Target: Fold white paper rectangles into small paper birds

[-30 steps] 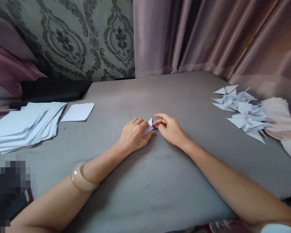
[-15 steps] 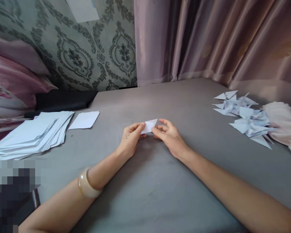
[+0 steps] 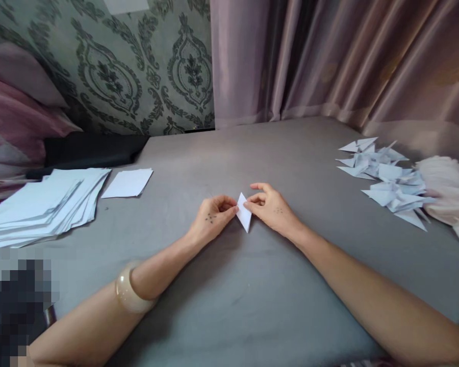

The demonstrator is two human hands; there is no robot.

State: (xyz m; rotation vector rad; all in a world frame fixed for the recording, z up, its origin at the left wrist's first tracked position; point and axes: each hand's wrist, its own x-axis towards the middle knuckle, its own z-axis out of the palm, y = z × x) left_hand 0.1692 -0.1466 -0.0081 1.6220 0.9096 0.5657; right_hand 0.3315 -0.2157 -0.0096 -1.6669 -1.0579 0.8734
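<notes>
At the far left of the grey surface (image 3: 275,285), a large stack of white sheets (image 3: 38,211) lies flat with its edges out of line. A black folded item (image 3: 95,149) lies behind the stack. Just to the right, a smaller stack of white paper (image 3: 127,183) lies flat. The left forearm carries 1 pale bangle (image 3: 132,293). The left hand (image 3: 215,215) holds the left corner of the folded paper (image 3: 245,215) between thumb and fingers, with a narrow grip. The folded paper is located between the 2 hands, diamond-shaped, its long points directed away from and toward the person. The right hand (image 3: 270,205) grips the opposite edge, thumb on the paper, index finger raised clear. At the far right, a pile of folded white paper pieces (image 3: 393,186) with sharp points lies next to a pale cloth (image 3: 449,191).
</notes>
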